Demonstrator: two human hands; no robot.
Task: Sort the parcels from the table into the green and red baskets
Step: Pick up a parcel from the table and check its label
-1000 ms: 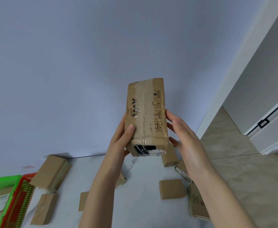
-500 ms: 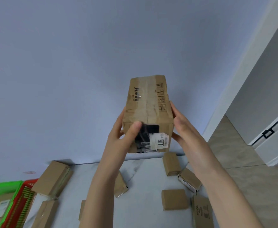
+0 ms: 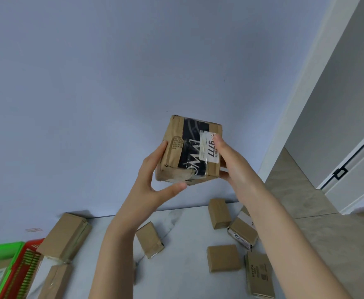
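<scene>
Both hands hold a brown cardboard parcel (image 3: 187, 152) up in front of the wall, above the table. Its end face with black tape and a white label reading 9177 faces me. My left hand (image 3: 153, 180) grips its left side, thumb under the bottom edge. My right hand (image 3: 230, 162) grips the right side, fingertips on the label. The green basket (image 3: 2, 253) sits at the far left bottom with a labelled parcel inside. The red basket (image 3: 23, 266) stands right beside it.
Several brown parcels lie on the white table (image 3: 183, 223): a large one (image 3: 65, 236) by the red basket, a small one (image 3: 149, 239) in the middle, others (image 3: 223, 257) at the right. The wall is just behind; tiled floor and a door at the right.
The parcel has been tipped in my hands from upright to end-on, so the black-taped, labelled end now faces me. My view has risen slightly.
</scene>
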